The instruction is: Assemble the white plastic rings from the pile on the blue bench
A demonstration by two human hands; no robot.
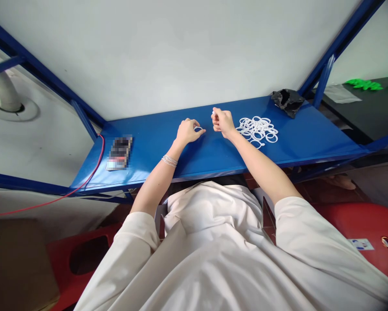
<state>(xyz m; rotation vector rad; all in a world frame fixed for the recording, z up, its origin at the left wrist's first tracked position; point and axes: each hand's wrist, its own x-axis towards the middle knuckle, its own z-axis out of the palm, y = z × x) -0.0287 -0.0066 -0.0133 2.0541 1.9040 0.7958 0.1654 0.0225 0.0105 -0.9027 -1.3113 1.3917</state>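
Note:
Above the blue table, my left hand has its thumb and fingers closed around a white plastic ring, part of which shows between them. My right hand is curled shut a short way to the right. A small white bit peeks out at its fingertips; the rest is hidden, so its kind is unclear. Just right of that hand lies a loose pile of white plastic rings, several of them overlapping. Some have a small tab on the rim.
A crumpled black plastic bag sits at the back right. At the left lies a blurred-out flat object, with a red cable crossing the table's edge. Blue frame bars flank the table; a red stool stands at my right.

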